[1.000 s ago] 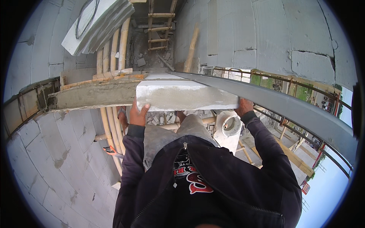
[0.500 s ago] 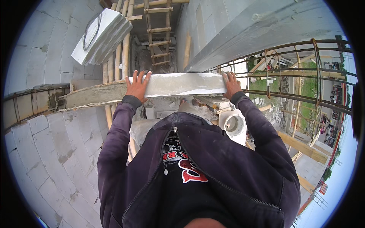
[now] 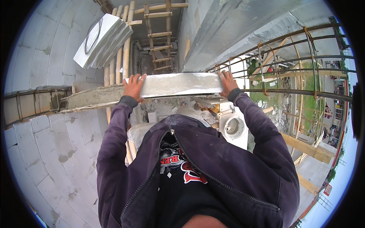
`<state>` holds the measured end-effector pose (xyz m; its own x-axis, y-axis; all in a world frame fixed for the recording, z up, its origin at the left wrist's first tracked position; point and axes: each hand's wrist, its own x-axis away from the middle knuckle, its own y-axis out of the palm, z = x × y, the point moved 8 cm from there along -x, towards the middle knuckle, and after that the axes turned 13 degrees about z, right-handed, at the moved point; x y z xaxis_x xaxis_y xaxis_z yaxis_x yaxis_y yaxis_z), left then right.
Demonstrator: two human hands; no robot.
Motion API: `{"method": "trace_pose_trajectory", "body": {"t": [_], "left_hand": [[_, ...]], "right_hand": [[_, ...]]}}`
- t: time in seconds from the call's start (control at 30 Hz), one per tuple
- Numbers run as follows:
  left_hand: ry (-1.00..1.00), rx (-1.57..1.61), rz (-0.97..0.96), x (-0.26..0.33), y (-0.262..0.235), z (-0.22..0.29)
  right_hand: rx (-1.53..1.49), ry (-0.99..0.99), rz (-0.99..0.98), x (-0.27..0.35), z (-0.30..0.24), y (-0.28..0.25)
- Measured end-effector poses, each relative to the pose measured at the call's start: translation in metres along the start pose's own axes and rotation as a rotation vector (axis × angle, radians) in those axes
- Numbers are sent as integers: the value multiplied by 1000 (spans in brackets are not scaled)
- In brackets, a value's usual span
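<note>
Grey block (image 3: 180,84) ends hidden under both hands

both arms reach forward and away from the body, in dark purple sleeves, with the elbows bent out a little to each side. the left hand (image 3: 134,86) is far out on the left with its fingers spread wide and the back of the hand showing. the right hand (image 3: 228,82) is far out on the right, level with the left one and well apart from it, fingers curled over and pointing away.
</note>
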<state>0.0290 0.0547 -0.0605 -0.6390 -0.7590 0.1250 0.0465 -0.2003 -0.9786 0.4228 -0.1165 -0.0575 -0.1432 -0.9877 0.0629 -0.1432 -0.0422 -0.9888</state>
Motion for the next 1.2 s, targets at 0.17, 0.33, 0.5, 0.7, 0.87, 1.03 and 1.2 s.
{"method": "trace_pose_trajectory", "body": {"t": [0.17, 0.33, 0.5, 0.7, 0.87, 1.03, 1.2], "left_hand": [[-9, -14, -6, -1, -2, 0], [4, -34, 6, 3, -2, -1], [34, -8, 55, 6, -4, 2], [24, -94, 38, 3, -5, 8], [-40, -33, 52, 17, -19, -4], [-357, 182, 697, 91, -58, -93], [-650, -273, 1083, 246, -201, -233]], "right_hand": [[33, 44, -47, -2, -2, -1], [56, 51, -65, -1, -7, -2], [88, 58, -69, 2, -9, -6], [174, 85, -145, 3, -2, -6], [200, 58, -134, -6, -13, -20], [-731, 48, 367, 25, -46, -32], [-709, -94, 360, 30, -156, -31]]}}
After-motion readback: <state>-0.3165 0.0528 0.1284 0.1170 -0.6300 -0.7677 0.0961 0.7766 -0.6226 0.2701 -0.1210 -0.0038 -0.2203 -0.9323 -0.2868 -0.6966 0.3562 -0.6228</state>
